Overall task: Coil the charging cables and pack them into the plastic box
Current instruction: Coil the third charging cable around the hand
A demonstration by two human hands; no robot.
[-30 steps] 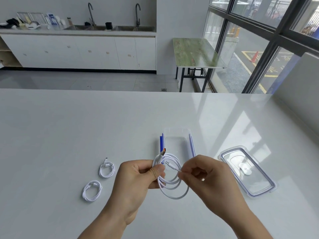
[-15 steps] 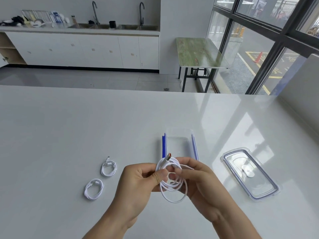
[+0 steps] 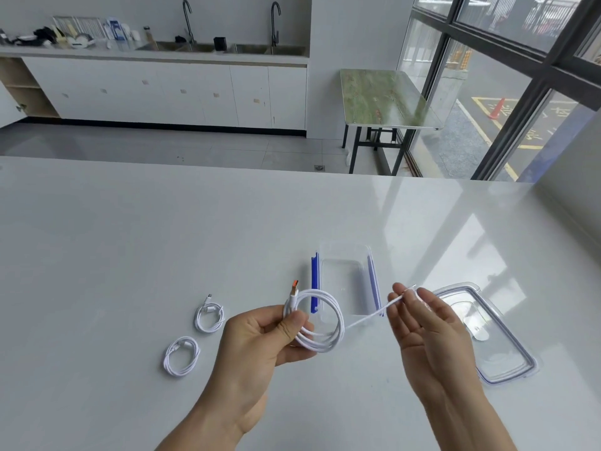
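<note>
Left grip [image 3: 260,341] curled tight, right grip [image 3: 426,333] palm-up, fingertips pinched

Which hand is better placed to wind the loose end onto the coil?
Probably the right hand. It pinches the free end, which stretches sideways from the coil. The left hand grips the coil, so it can only hold it steady.

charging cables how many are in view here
3. The far coiled cable and the near coiled cable lie on the table left of the hands. The held cable is coiled in the left hand, its free end pinched by the right hand. None shows in the plastic box.
</note>
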